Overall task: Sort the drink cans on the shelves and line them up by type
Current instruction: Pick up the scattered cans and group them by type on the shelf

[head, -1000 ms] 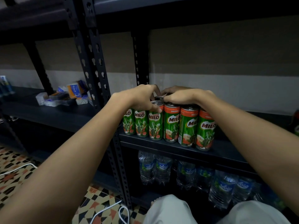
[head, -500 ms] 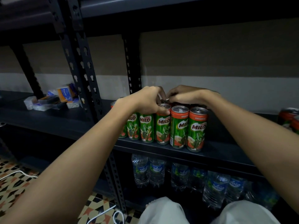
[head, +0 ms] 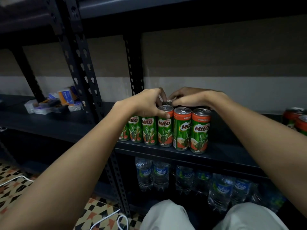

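Reference landmark: the dark metal shelf that carries the cans.

Far left of the shelf, beyond the perforated upright, a pile of small packets lies on the neighbouring shelf board.

A row of Milo cans stands at the front edge of the shelf, each can upright, long axis vertical, pull-tab end up, labels facing the camera. The cans sit side by side, touching or nearly so. At least one further can top shows directly behind the row; the remainder of that back rank is hidden by the hands.

The left hand is curled over the tops of the left cans of the row, thumb tip pressing the rim of the third fully visible can. The cans lie beneath its palm.

The right hand is curled over the back rank, fingertips at the rear can top; whether it pinches that can cannot be determined.

At the far right of the shelf, well apart from the row, stand more cans. Below the shelf, water bottles stand upright.
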